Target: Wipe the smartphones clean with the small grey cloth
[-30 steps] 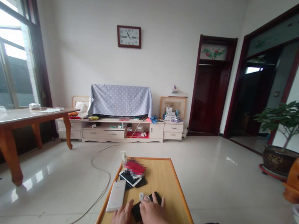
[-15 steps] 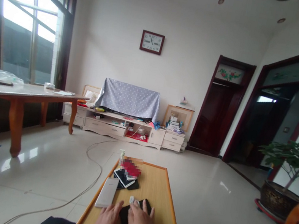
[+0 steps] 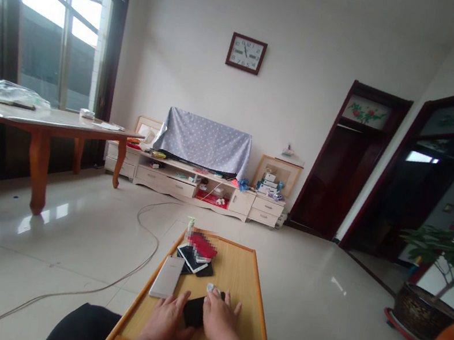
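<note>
Hands wider apart over black phone

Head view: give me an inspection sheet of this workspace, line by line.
Surface: low wooden table with orange edging.
Things at hands: black phone; small white object by the right hand.
Clutter: white phone, stacked phones, blurred red item, small pump bottle.
Hands: left hand and right hand both on the black phone; grip cannot be told.
Cables: pale cable on the floor, left of the table.
Surroundings: long wooden table, low cream cabinet, potted plant.
</note>
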Demonstrator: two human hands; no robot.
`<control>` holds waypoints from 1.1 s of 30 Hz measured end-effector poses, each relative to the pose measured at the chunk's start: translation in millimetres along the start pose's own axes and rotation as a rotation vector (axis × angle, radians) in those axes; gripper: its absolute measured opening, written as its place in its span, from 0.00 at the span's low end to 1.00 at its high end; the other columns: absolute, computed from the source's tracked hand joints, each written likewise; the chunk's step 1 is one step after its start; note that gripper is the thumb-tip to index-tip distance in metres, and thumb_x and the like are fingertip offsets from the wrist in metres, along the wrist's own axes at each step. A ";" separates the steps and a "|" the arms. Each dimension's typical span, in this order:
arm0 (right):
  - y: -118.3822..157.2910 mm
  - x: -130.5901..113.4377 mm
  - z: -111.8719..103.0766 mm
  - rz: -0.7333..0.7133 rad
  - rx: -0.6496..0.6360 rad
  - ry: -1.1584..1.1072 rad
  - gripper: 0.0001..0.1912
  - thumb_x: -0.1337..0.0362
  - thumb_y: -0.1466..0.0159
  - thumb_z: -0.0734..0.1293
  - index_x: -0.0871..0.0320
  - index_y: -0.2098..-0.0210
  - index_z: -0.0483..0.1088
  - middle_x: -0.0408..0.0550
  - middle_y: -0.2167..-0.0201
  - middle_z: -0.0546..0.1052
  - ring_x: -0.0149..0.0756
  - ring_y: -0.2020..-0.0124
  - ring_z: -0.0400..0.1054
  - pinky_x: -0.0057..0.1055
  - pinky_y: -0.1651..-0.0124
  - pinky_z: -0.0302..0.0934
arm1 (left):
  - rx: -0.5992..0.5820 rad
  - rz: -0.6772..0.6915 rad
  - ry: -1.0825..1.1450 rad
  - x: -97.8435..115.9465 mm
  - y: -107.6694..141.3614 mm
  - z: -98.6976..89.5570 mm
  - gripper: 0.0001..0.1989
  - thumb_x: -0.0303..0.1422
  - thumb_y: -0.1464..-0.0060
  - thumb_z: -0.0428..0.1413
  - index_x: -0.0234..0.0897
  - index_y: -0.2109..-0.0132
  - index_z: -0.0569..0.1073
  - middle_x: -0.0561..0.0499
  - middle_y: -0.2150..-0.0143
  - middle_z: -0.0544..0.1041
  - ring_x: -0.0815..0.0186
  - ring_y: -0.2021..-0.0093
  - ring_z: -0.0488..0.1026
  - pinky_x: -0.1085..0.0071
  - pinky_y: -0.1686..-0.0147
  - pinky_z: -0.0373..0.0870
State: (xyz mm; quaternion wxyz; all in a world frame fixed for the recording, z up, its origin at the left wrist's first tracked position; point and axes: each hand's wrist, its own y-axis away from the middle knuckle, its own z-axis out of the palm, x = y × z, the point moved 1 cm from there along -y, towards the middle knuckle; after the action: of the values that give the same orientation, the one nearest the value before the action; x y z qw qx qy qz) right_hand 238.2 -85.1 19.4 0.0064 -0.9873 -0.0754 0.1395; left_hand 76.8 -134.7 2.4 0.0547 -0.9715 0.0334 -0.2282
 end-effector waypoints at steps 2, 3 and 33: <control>-1.8 0.4 -0.7 0.044 -0.005 0.001 0.25 0.55 0.27 0.48 0.42 0.38 0.66 0.40 0.32 0.62 0.53 0.28 0.44 0.68 0.33 0.30 | 0.011 0.007 0.006 -1.3 -0.7 1.4 0.42 0.41 0.56 0.58 0.38 0.33 0.60 0.45 0.36 0.70 0.53 0.37 0.63 0.58 0.36 0.52; 1.0 -3.0 2.0 0.029 -0.017 -0.004 0.25 0.55 0.28 0.48 0.41 0.38 0.66 0.40 0.32 0.61 0.53 0.28 0.44 0.68 0.33 0.31 | 0.018 0.013 0.010 -2.0 -1.0 2.3 0.42 0.41 0.55 0.58 0.38 0.33 0.60 0.45 0.36 0.71 0.53 0.37 0.64 0.58 0.37 0.53; -10.1 16.7 8.9 0.085 -0.043 0.026 0.28 0.53 0.29 0.47 0.46 0.33 0.59 0.42 0.29 0.56 0.56 0.27 0.39 0.71 0.35 0.33 | -0.006 0.022 0.018 -2.2 -1.8 -1.3 0.40 0.44 0.56 0.59 0.39 0.35 0.62 0.44 0.38 0.72 0.50 0.38 0.65 0.58 0.38 0.55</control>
State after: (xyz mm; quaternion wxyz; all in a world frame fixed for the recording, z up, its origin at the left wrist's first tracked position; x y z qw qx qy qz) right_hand 250.1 -72.7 6.6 -0.0199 -0.9913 -0.0361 0.1253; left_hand 74.3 -132.8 2.8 0.0543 -0.9691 0.0454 -0.2361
